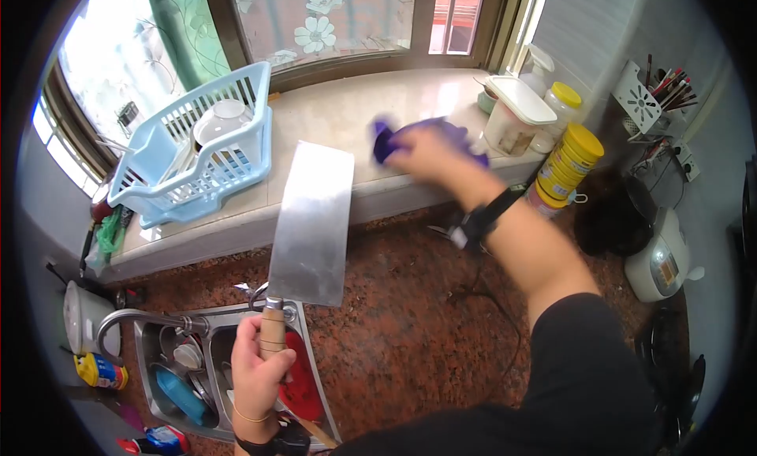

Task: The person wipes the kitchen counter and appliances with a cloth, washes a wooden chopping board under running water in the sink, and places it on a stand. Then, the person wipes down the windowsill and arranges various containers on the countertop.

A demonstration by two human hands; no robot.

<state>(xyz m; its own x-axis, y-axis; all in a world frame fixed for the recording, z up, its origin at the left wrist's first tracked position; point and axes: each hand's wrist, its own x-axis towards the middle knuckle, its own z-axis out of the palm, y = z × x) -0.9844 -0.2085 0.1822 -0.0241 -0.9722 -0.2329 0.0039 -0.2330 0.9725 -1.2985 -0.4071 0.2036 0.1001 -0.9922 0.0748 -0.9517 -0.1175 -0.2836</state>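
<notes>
My left hand (262, 369) is wrapped round the wooden handle of a cleaver (312, 223), above the right edge of the sink. The broad metal blade points up and away, over the counter and the front of the window ledge. My right hand (422, 152) is over the ledge, its fingers closed on a purple cloth (457, 136). Motion blurs the cloth and the hand. Part of the cloth is hidden behind the hand.
A blue dish rack (197, 148) stands on the ledge at left, and a lidded tub (516, 117) at right. The double sink (221, 318) holds dishes. Yellow-lidded containers (569, 160) and a rice cooker (658, 255) stand at right. A cable crosses the counter (410, 322).
</notes>
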